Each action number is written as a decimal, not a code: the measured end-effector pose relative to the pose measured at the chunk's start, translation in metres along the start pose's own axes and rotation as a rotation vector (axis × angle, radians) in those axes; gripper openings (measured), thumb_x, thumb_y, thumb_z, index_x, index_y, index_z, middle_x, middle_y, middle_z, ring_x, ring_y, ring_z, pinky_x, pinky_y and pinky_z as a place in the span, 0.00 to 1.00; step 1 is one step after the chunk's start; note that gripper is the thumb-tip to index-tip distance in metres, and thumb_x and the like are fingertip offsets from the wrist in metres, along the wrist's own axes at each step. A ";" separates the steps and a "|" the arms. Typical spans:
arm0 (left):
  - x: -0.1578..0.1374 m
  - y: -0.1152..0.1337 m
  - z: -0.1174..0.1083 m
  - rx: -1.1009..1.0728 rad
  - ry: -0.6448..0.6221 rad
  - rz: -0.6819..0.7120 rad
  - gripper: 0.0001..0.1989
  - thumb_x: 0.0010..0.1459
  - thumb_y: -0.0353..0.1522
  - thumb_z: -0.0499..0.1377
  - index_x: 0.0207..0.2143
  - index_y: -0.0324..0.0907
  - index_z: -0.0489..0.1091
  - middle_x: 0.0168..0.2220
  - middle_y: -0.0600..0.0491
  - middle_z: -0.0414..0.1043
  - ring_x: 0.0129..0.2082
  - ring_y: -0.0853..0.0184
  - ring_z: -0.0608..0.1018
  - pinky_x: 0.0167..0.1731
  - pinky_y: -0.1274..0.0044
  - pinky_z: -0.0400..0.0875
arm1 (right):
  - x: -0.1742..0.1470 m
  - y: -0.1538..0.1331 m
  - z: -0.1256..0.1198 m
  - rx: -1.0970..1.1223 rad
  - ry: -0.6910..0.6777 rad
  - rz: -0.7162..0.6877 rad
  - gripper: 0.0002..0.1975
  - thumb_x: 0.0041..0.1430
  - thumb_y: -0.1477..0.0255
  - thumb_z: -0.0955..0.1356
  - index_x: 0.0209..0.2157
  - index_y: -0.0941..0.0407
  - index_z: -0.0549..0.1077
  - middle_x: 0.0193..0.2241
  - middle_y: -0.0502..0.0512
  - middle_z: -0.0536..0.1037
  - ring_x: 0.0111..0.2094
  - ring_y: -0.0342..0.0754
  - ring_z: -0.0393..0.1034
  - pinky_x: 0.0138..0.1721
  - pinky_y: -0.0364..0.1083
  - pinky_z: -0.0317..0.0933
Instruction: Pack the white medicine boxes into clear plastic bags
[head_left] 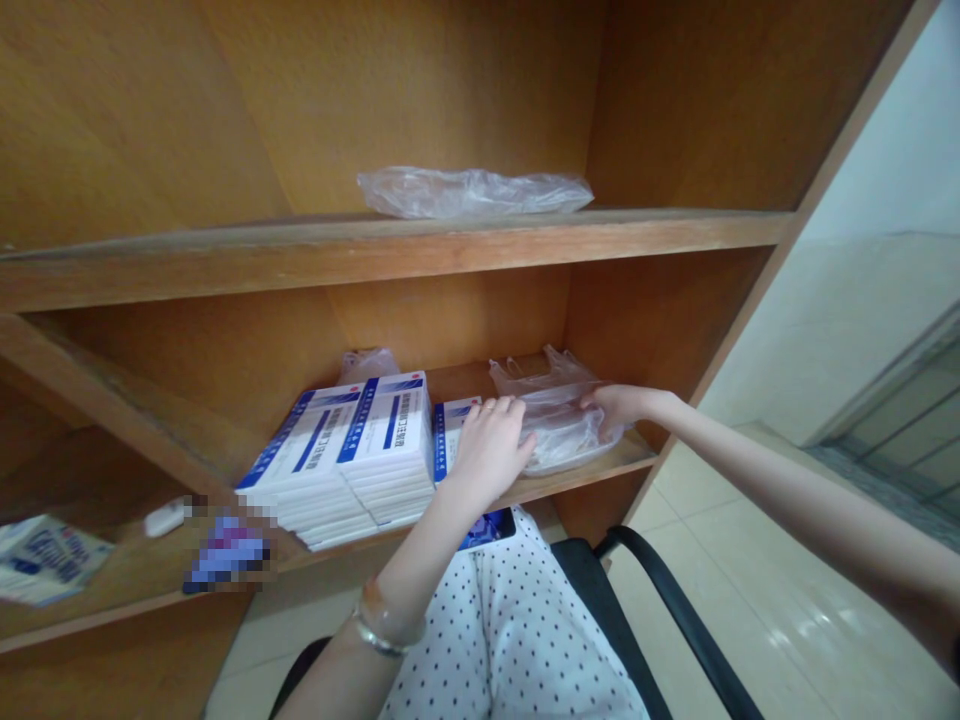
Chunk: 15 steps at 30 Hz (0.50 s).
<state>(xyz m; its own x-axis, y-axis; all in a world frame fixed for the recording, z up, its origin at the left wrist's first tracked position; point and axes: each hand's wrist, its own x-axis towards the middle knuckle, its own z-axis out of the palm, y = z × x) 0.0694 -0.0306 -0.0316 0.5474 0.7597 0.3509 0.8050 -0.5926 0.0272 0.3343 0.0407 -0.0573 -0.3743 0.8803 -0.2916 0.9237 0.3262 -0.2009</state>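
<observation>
On the shelf (600,473) — right hand (611,405) touching plastic bag (559,435), left hand (491,440) near it.

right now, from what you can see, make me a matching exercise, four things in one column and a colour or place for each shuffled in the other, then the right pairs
Things
1. right hand
2. printed stacks
3. bangle
4. chair armrest

Colours or places
A. silver
B. black
C. at the clear plastic bag
D. white with blue bands

Pairs: 1-C, 2-D, 3-A, 4-B
</observation>
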 end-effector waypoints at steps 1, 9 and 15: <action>-0.012 0.001 -0.001 0.002 0.055 -0.053 0.17 0.60 0.36 0.51 0.48 0.36 0.66 0.51 0.43 0.68 0.52 0.56 0.69 0.51 0.64 0.63 | -0.003 0.001 0.000 -0.011 0.051 -0.009 0.28 0.39 0.70 0.72 0.48 0.56 0.73 0.45 0.59 0.76 0.44 0.56 0.71 0.41 0.45 0.64; -0.086 0.009 0.020 0.171 -0.039 -0.183 0.32 0.54 0.28 0.54 0.61 0.31 0.52 0.63 0.40 0.51 0.63 0.55 0.55 0.59 0.61 0.52 | -0.039 -0.070 -0.011 0.106 0.370 -0.213 0.11 0.53 0.72 0.66 0.38 0.55 0.76 0.39 0.55 0.78 0.40 0.51 0.72 0.41 0.46 0.62; -0.084 0.010 0.036 0.226 0.024 -0.247 0.27 0.57 0.23 0.47 0.60 0.32 0.55 0.62 0.41 0.52 0.62 0.57 0.57 0.57 0.60 0.55 | -0.044 -0.128 0.004 0.574 0.205 -0.439 0.10 0.57 0.67 0.65 0.32 0.58 0.74 0.31 0.54 0.77 0.30 0.43 0.70 0.33 0.43 0.63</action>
<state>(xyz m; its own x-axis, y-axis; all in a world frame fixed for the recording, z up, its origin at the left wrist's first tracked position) 0.0398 -0.0904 -0.0945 0.3265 0.8649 0.3813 0.9444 -0.3154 -0.0932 0.2321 -0.0412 -0.0225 -0.6239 0.7755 0.0963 0.4843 0.4804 -0.7312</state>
